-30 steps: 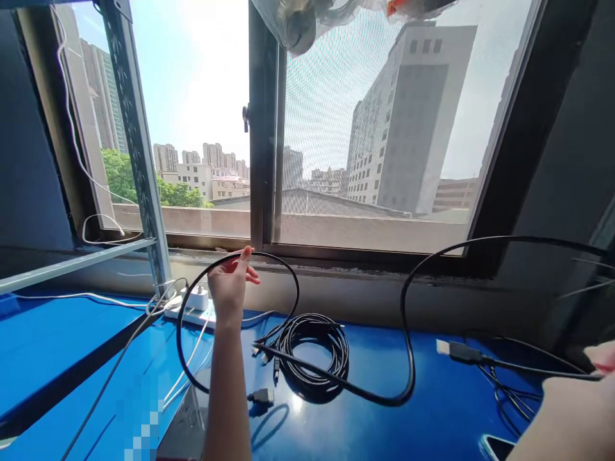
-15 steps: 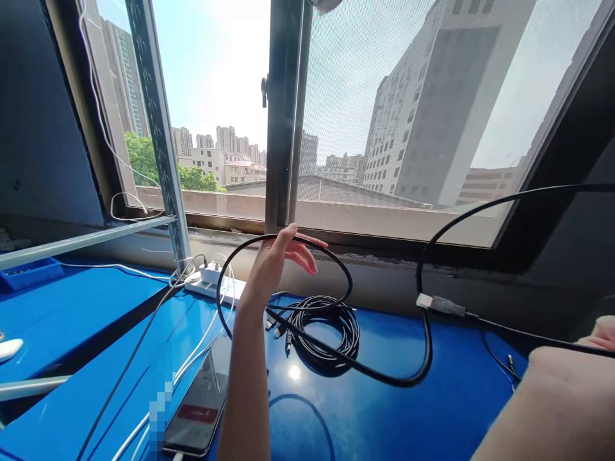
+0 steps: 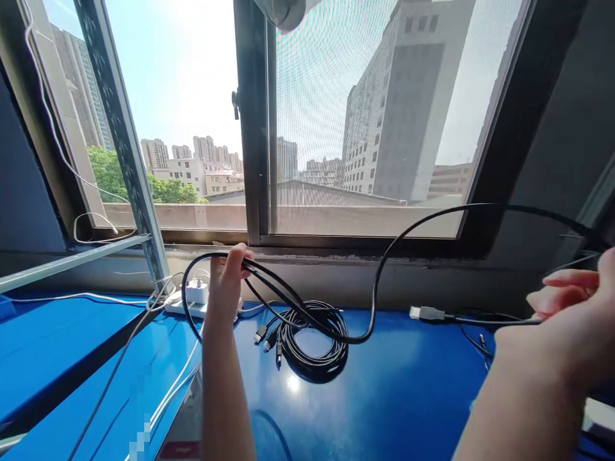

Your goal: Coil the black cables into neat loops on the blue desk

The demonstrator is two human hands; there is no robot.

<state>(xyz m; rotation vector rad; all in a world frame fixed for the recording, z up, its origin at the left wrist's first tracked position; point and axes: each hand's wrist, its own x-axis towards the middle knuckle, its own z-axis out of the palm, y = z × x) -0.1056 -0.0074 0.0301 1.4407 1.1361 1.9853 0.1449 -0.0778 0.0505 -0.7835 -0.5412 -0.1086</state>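
Note:
My left hand (image 3: 229, 275) is closed around a black cable (image 3: 369, 320), raised above the blue table. One loop of the cable hangs left of the wrist, and more strands run off to the right between thumb and fingers. My right hand (image 3: 571, 301), at the right edge, has its fingers curled on the cable, partly cut off by the frame. From that hand a cable end with a USB-style plug (image 3: 427, 313) sticks out leftward in the air. Below and between the hands lies a coiled bundle of black cables (image 3: 314, 365) with several plugs at its left side.
A white power strip (image 3: 175, 306) with a plugged-in adapter (image 3: 196, 292) stands by the window wall. White cords and a phone (image 3: 180, 426) lie left of my left forearm. A metal rack post (image 3: 118, 141) rises at left. More thin cables lie at right.
My left hand's fingers, spread before, have closed on the cable strands, and its loop is narrower. My right hand has come further into view, its fingers now showing. The view has shifted right.

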